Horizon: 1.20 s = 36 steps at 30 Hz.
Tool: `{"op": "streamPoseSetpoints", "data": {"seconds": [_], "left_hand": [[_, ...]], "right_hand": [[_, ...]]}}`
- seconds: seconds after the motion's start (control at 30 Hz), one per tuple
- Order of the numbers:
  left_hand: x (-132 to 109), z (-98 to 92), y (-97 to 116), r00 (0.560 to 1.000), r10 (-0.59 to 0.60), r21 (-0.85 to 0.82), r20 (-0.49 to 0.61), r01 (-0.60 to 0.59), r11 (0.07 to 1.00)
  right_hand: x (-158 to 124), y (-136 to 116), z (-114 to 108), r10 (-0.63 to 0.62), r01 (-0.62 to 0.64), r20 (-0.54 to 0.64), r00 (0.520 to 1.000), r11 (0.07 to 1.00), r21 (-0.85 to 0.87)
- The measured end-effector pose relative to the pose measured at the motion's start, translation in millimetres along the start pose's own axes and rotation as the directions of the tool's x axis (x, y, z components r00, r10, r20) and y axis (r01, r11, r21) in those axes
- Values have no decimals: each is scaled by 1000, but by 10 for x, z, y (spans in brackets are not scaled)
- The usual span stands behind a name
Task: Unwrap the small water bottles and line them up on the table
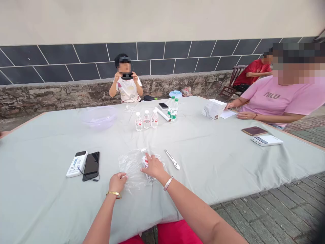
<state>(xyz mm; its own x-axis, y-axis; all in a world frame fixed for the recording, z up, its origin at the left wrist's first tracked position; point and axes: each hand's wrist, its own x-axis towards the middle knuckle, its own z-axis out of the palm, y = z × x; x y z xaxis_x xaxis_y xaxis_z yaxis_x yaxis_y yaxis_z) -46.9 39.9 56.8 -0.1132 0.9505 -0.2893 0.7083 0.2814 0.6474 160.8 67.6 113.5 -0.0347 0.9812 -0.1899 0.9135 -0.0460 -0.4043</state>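
A small clear water bottle point(144, 156) with a white cap and a red-and-white label lies on a crumpled sheet of clear plastic film point(132, 169) on the table in front of me. My right hand point(154, 167) is over the bottle, thumb on one side and fingers on the other, hiding part of it. At the film's left edge, my left hand point(117, 182) pinches the plastic between thumb and fingers. To the right of the film lies a white utility knife point(172, 160); neither hand touches it.
Three similar bottles point(146, 119) stand farther back, near green-capped bottles point(173, 110) and a white roll point(163, 114). A translucent basin point(99, 118) sits back left. Left are a power bank point(77, 164) and phone point(91, 165). A person point(276, 98) sits right, another point(128, 88) opposite.
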Motion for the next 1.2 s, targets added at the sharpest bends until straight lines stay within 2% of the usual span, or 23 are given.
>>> {"op": "streamPoseSetpoints", "data": {"seconds": [0.27, 0.4, 0.47, 0.53, 0.6, 0.63, 0.7, 0.8, 0.87, 0.93, 0.97, 1.03, 1.1, 1.2], "left_hand": [[-160, -65, 148, 998, 54, 326, -6, -50, 944], [-221, -248, 249, 988, 151, 472, 28, -147, 869], [-237, -389, 291, 979, 185, 537, 88, -203, 819], [-266, -532, 281, 975, 144, 573, 172, -218, 790], [-333, -639, 195, 966, 74, 587, 247, -210, 782], [-387, -668, 126, 960, 52, 579, 276, -209, 788], [-534, -677, -29, 936, 47, 534, 348, -239, 811], [-787, -622, -189, 877, 65, 431, 476, -297, 852], [-907, -588, -189, 839, 65, 308, 541, -269, 913], [-954, -568, -113, 814, 110, 136, 571, -226, 965], [-953, -561, -61, 816, 141, 72, 561, -217, 973], [-922, -549, 44, 854, 181, 57, 488, -238, 970], [-885, -541, 124, 901, 179, 136, 395, -250, 959], [-860, -549, 190, 928, 168, 189, 332, -240, 952]], "right_hand": [[51, 320, -165, 139, -140, 59, 988, 990, 15], [79, 381, -213, 144, -145, 28, 989, 989, 26], [109, 418, -252, 142, -153, 72, 987, 974, 170], [149, 478, -293, 93, -169, 189, 978, 883, 437], [202, 536, -310, -10, -185, 270, 963, 702, 687], [235, 552, -303, -62, -178, 269, 961, 608, 773], [321, 538, -255, -114, -115, 187, 976, 463, 879], [495, 412, -131, -50, 20, -3, 999, 345, 939], [615, 306, -43, 30, 88, -105, 994, 354, 931], [703, 229, 35, 68, 136, -180, 981, 418, 898], [727, 209, 68, 71, 155, -211, 975, 463, 873], [730, 211, 122, 62, 184, -262, 963, 560, 808], [685, 254, 157, 42, 198, -295, 955, 651, 733], [597, 343, 162, 11, 206, -313, 950, 729, 653]]}}
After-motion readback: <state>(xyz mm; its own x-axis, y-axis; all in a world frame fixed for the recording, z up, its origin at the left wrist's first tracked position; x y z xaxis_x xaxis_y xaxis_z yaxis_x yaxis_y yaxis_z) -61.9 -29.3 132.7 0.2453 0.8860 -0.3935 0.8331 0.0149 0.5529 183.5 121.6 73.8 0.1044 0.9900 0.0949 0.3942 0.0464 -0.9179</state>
